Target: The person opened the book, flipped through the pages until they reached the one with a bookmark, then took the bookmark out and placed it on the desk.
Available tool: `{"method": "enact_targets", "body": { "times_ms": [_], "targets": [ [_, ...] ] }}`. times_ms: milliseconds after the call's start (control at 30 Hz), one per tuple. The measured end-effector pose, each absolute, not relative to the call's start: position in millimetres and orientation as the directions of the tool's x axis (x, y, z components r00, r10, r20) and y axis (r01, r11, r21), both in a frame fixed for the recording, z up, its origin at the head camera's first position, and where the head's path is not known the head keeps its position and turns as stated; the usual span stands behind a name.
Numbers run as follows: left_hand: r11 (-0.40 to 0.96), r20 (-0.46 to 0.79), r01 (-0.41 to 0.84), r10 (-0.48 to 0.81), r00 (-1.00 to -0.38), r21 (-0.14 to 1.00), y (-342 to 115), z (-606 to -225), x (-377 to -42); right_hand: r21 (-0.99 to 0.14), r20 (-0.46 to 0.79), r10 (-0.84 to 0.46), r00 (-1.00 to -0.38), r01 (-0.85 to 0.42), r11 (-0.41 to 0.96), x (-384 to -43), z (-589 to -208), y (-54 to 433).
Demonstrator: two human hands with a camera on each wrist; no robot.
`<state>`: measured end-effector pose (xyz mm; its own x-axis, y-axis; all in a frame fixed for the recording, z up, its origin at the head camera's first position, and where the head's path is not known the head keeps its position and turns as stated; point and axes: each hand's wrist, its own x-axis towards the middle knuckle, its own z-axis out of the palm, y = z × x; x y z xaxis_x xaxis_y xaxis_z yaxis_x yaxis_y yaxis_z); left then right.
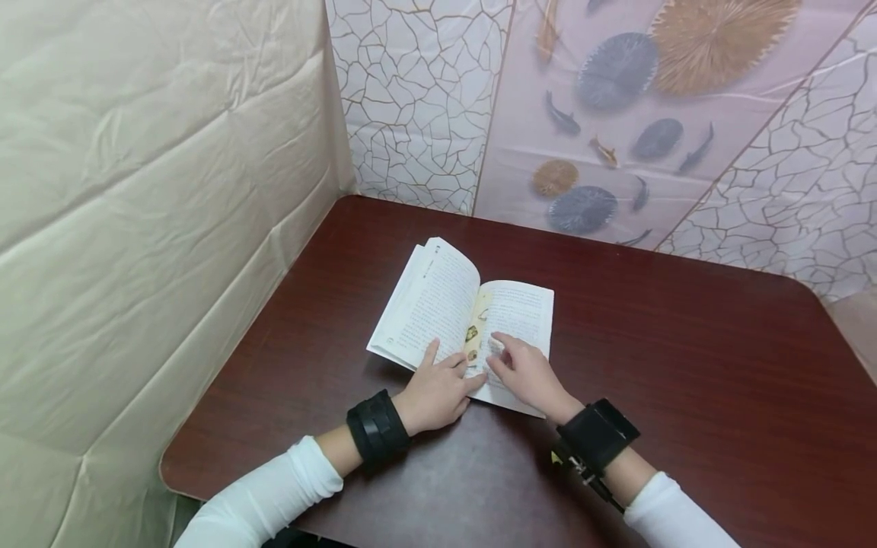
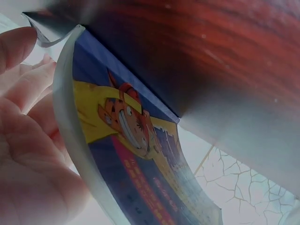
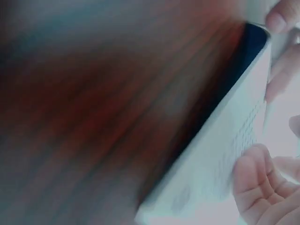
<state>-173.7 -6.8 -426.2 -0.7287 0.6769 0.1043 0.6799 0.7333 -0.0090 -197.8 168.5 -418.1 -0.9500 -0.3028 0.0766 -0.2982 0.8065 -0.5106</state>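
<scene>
An open book [image 1: 438, 297] with printed pages lies on the table, its left side raised. In the left wrist view its cover [image 2: 126, 122] is blue and yellow with a cartoon face. A cream bookmark [image 1: 475, 327] with small brown pictures lies along the gutter between the pages. My left hand [image 1: 436, 392] rests on the lower part of the book with its fingers spread, the thumb near the gutter. My right hand [image 1: 527, 373] is over the right page, fingers loosely bent, with nothing visible between them. Whether its fingertips touch the page I cannot tell.
The dark red-brown table [image 1: 685, 365] reaches around the book on every side. A cream cloth [image 1: 171, 190] hangs along the left edge, and a patterned sheet [image 1: 425, 99] hangs behind the far edge. Black bands [image 1: 379, 428] wrap both wrists.
</scene>
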Motion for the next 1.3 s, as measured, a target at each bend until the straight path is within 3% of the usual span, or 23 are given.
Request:
{"method": "enact_targets", "body": {
  "times_ms": [133, 333, 633, 1100, 1300],
  "targets": [
    [0.725, 0.112, 0.688, 0.685, -0.72, -0.016, -6.9, -426.7, -173.6, -0.669, -0.047, -0.177, -0.983, -0.1, 0.736, -208.2, -416.4, 161.5],
    [0.717, 0.115, 0.697, 0.694, -0.711, -0.018, -7.1, -426.4, -172.8, -0.762, -0.147, -0.103, -0.984, 0.046, 0.646, -215.4, -414.5, 151.5],
    [0.703, 0.155, 0.709, 0.708, -0.689, -0.057, -6.2, -427.1, -173.9, -0.676, -0.141, -0.064, -0.988, 0.049, 0.736, -220.0, -417.1, 138.3],
    [0.736, 0.117, 0.675, 0.675, -0.729, -0.043, -4.6, -431.0, -174.5, -0.77, -0.198, -0.066, -0.978, 0.114, 0.628, -210.6, -419.9, 161.4],
    [0.747, 0.108, 0.664, 0.664, -0.74, -0.041, -3.4, -429.8, -173.8, -0.714, -0.232, -0.064, -0.971, 0.125, 0.689, -207.1, -420.1, 188.3]
  ]
}}
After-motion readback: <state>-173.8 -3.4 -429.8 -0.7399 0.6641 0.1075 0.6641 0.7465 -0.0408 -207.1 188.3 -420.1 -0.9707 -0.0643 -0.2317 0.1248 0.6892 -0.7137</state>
